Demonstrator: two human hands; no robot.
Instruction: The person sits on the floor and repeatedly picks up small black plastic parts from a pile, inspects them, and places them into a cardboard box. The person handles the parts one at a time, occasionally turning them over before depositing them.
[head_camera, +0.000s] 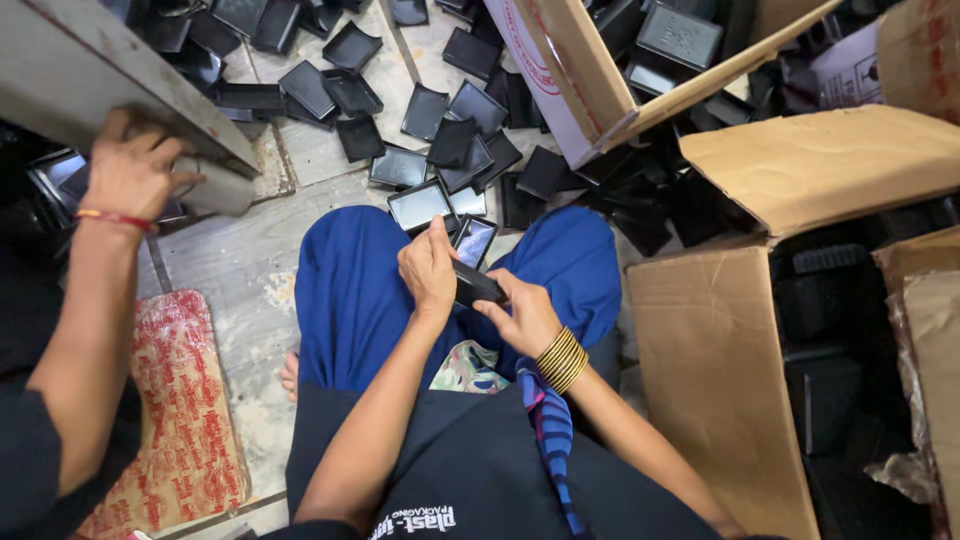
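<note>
Left hand (428, 268) is curled over the top end of a small black plastic box (474, 284), thumb and fingers pinching it, while the right hand (527, 318) grips its lower end from beneath, over the lap in blue trousers (350, 300). It's a flat, glossy, dark rectangle. Ahead, many matching black trays (440, 130) lie scattered across the floor beside open cardboard cartons (720, 370); another person's hand (135, 170) grips a grey beam at left.
</note>
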